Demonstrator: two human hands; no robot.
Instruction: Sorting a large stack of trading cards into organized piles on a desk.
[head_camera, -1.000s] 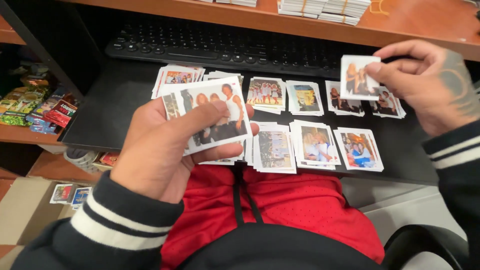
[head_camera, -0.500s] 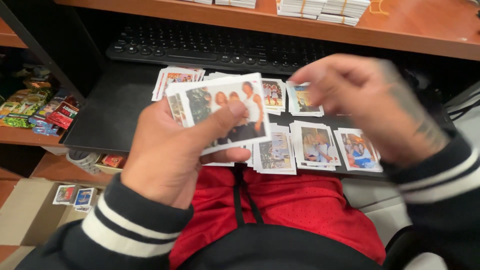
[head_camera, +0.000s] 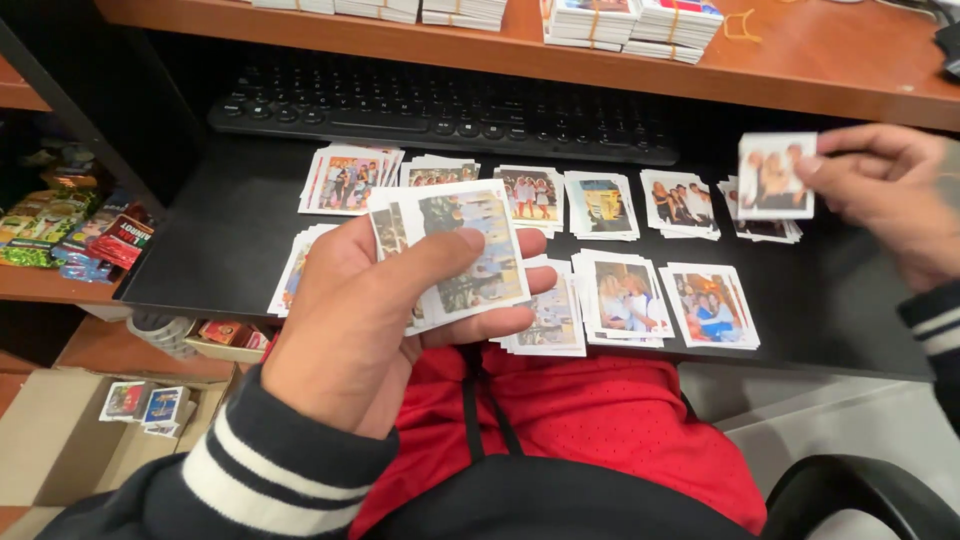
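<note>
Gripping a fanned stack of photo cards (head_camera: 455, 255) under its thumb, the left hand (head_camera: 370, 320) keeps faces readable, while the right hand (head_camera: 885, 200) pinches a single card (head_camera: 775, 175) above sorted piles (head_camera: 600, 255) on the black tray (head_camera: 230, 230).

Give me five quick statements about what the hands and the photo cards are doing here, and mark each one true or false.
1. The left hand holds a stack of photo cards with the thumb across the top one. True.
2. The right hand is empty. False: it pinches a single card.
3. Piles of cards lie in two rows on the black shelf. True.
4. The keyboard sits in front of the piles, nearest the person. False: it lies behind them, farther away.
5. The banded card bundles rest on the black shelf. False: they sit on the wooden desktop above.
</note>
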